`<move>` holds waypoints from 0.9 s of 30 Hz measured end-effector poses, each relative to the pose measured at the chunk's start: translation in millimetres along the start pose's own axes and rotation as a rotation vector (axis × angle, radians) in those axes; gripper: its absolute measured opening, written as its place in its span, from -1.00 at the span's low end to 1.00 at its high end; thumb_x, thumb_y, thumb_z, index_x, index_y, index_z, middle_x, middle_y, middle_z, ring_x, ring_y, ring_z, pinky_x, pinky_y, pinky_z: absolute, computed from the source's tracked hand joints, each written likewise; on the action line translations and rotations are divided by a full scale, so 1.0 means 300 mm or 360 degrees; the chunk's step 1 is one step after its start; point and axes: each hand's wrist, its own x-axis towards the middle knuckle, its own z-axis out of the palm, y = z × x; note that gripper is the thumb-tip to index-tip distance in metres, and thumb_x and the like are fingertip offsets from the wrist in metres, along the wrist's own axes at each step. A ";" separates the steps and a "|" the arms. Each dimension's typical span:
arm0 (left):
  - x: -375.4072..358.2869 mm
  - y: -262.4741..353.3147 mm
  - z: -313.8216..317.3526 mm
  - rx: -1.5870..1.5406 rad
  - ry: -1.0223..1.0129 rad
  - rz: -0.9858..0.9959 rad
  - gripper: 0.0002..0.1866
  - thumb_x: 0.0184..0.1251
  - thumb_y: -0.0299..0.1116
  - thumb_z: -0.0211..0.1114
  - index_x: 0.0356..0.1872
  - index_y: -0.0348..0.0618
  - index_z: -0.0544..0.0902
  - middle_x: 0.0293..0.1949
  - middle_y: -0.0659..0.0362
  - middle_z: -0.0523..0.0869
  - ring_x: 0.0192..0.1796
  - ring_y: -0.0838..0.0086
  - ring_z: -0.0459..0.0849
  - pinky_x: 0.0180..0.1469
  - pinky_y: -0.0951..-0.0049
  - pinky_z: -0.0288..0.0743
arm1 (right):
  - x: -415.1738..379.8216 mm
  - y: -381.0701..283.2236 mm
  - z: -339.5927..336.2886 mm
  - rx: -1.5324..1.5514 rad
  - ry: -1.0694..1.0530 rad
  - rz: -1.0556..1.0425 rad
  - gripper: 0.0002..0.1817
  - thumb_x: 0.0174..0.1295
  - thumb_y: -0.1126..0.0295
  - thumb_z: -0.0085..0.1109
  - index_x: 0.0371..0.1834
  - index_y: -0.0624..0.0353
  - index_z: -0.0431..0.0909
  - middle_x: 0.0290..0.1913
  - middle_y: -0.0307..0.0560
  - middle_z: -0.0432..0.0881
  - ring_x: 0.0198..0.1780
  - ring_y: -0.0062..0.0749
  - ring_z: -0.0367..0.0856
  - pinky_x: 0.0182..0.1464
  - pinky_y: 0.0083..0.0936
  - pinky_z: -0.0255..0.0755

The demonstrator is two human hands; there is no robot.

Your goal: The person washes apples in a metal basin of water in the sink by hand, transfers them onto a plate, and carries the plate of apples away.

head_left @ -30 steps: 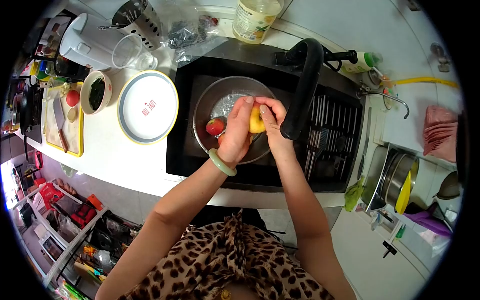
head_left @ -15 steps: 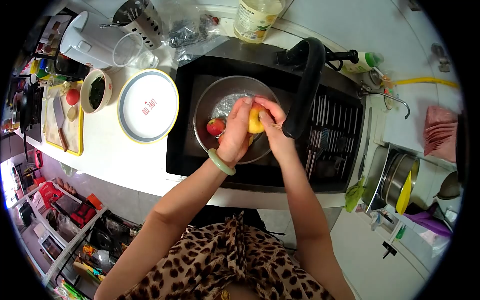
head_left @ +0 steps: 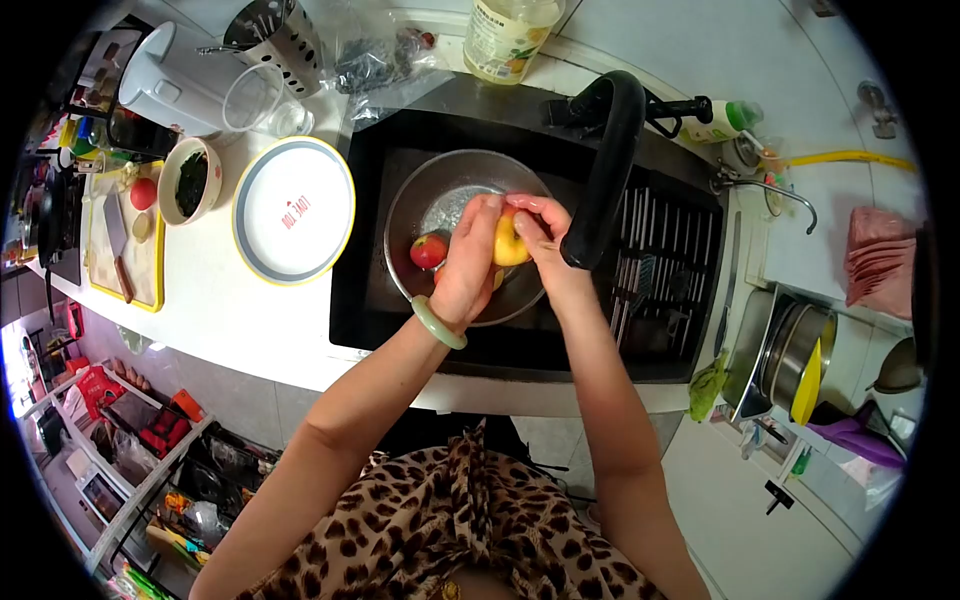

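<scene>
Between my two hands is a yellow-red apple (head_left: pixel 511 240), held above a metal bowl (head_left: pixel 402 200) that stands in the black sink (head_left: pixel 362 300). My left hand (head_left: pixel 468 255) is closed against the apple's left side, with a pale green bangle on the wrist. On the other side, my right hand (head_left: pixel 552 240) has its fingers curled over the top and right of the fruit. A red apple (head_left: pixel 429 250) lies in the bowl left of my left hand. More fruit shows partly behind that hand, and water glistens at the bowl's bottom.
A black faucet (head_left: pixel 615 170) arches close to my right hand. Left of the sink are a white plate (head_left: pixel 295 245), a bowl of dark greens (head_left: pixel 213 185) and a cutting board (head_left: pixel 145 275) with a knife (head_left: pixel 117 235). A dish rack (head_left: pixel 665 270) sits at the sink's right.
The apple has turned slightly between my hands and shows more of its yellow side. Both hands stay over the bowl, and the whole view has shifted a little.
</scene>
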 end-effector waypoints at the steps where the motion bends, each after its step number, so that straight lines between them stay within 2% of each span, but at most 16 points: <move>1: 0.002 -0.007 -0.008 0.0025 0.0013 -0.0014 -0.77 0.54 -0.20 -0.03 -0.05 -0.11 0.48 -0.14 0.21 0.58 -0.06 0.54 0.57 0.06 0.48 0.45 | -0.001 0.024 0.015 -0.0069 0.0078 -0.0033 -0.69 0.32 0.55 0.06 0.13 0.23 0.49 0.12 -0.13 0.55 0.17 -0.45 0.49 0.28 -0.53 0.30; 2: 0.005 -0.019 -0.019 0.0051 0.0025 -0.0030 -0.75 0.55 -0.19 -0.05 -0.03 -0.11 0.47 -0.12 0.21 0.58 -0.04 0.51 0.57 0.09 0.46 0.44 | -0.003 0.041 0.020 -0.0138 0.0158 -0.0065 -0.70 0.33 0.55 0.05 0.13 0.24 0.49 0.11 -0.13 0.56 0.16 -0.45 0.50 0.27 -0.54 0.30; 5: 0.004 -0.015 -0.035 0.0030 0.0044 -0.0072 -0.73 0.56 -0.18 -0.08 0.00 -0.10 0.47 -0.10 0.20 0.58 -0.01 0.49 0.57 0.13 0.44 0.43 | -0.019 0.023 0.017 0.0132 0.0055 -0.0009 -0.71 0.33 0.56 0.04 0.11 0.24 0.50 0.11 -0.12 0.55 0.15 -0.45 0.49 0.25 -0.54 0.32; 9: -0.011 0.000 -0.019 0.0025 0.0103 -0.0125 -0.72 0.56 -0.17 -0.09 -0.01 -0.11 0.47 -0.11 0.21 0.58 -0.02 0.49 0.57 0.15 0.45 0.42 | -0.011 -0.032 -0.008 0.0111 -0.0171 0.0152 -0.72 0.33 0.56 0.04 0.10 0.24 0.50 0.14 -0.12 0.53 0.19 -0.47 0.46 0.26 -0.52 0.31; 10: -0.010 -0.001 -0.019 0.0046 0.0077 -0.0096 -0.72 0.56 -0.16 -0.08 -0.01 -0.11 0.47 -0.10 0.21 0.58 -0.01 0.49 0.56 0.15 0.45 0.42 | -0.001 -0.053 -0.002 0.0249 -0.0100 0.0195 -0.74 0.25 0.57 0.17 0.01 0.30 0.52 0.07 -0.02 0.57 0.09 -0.38 0.55 0.18 -0.47 0.43; 13: -0.004 -0.012 -0.030 0.0087 0.0030 -0.0038 -0.73 0.55 -0.16 -0.06 -0.01 -0.11 0.46 -0.10 0.20 0.57 -0.02 0.51 0.55 0.11 0.45 0.43 | 0.022 0.023 0.003 -0.0046 0.0008 -0.0027 -0.72 0.25 0.60 0.15 0.04 0.29 0.51 0.09 -0.01 0.55 0.10 -0.37 0.55 0.18 -0.46 0.44; 16: 0.009 -0.023 -0.041 0.0052 0.0041 -0.0054 -0.75 0.54 -0.17 -0.02 -0.04 -0.12 0.46 -0.14 0.21 0.56 -0.07 0.55 0.54 0.04 0.48 0.45 | 0.004 0.044 0.011 -0.0090 0.0099 -0.0028 -0.70 0.24 0.62 0.14 0.06 0.28 0.50 0.09 -0.01 0.56 0.09 -0.39 0.55 0.20 -0.47 0.42; 20: 0.009 -0.019 -0.057 -0.0011 0.0068 -0.0064 -0.73 0.55 -0.15 -0.04 -0.02 -0.12 0.46 -0.12 0.20 0.58 -0.05 0.52 0.56 0.08 0.46 0.44 | -0.021 -0.017 0.006 0.0120 -0.0165 0.0084 -0.67 0.33 0.59 0.00 0.16 0.22 0.48 0.15 -0.11 0.54 0.20 -0.41 0.47 0.31 -0.49 0.27; 21: 0.007 -0.022 -0.058 -0.0006 0.0062 -0.0061 -0.72 0.56 -0.14 -0.06 -0.01 -0.12 0.46 -0.10 0.20 0.58 -0.03 0.50 0.57 0.11 0.44 0.44 | -0.017 -0.013 0.009 0.0135 -0.0122 0.0100 -0.67 0.30 0.60 0.04 0.13 0.24 0.49 0.12 -0.08 0.55 0.16 -0.41 0.50 0.28 -0.48 0.30; 23: 0.010 -0.029 -0.054 -0.0032 0.0060 -0.0034 -0.74 0.54 -0.15 -0.02 -0.05 -0.11 0.47 -0.15 0.22 0.58 -0.08 0.55 0.56 0.03 0.50 0.45 | 0.006 -0.004 0.015 0.0158 -0.0037 0.0124 -0.69 0.25 0.63 0.10 0.08 0.28 0.51 0.05 -0.02 0.59 0.07 -0.39 0.55 0.24 -0.45 0.38; 26: 0.013 -0.033 -0.050 0.0051 0.0084 -0.0054 -0.75 0.54 -0.16 -0.01 -0.07 -0.10 0.48 -0.16 0.23 0.58 -0.09 0.57 0.56 0.00 0.53 0.45 | 0.020 0.087 0.022 -0.0191 0.0143 -0.0095 -0.67 0.24 0.64 0.11 0.08 0.28 0.51 0.06 -0.03 0.58 0.08 -0.39 0.55 0.24 -0.46 0.38; 27: 0.012 -0.036 -0.050 0.0100 0.0097 -0.0074 -0.75 0.54 -0.16 -0.01 -0.07 -0.10 0.47 -0.16 0.22 0.58 -0.08 0.57 0.56 0.00 0.54 0.45 | 0.015 0.087 0.029 -0.0151 0.0172 -0.0091 -0.69 0.24 0.63 0.11 0.07 0.28 0.51 0.05 -0.03 0.59 0.07 -0.39 0.55 0.23 -0.47 0.38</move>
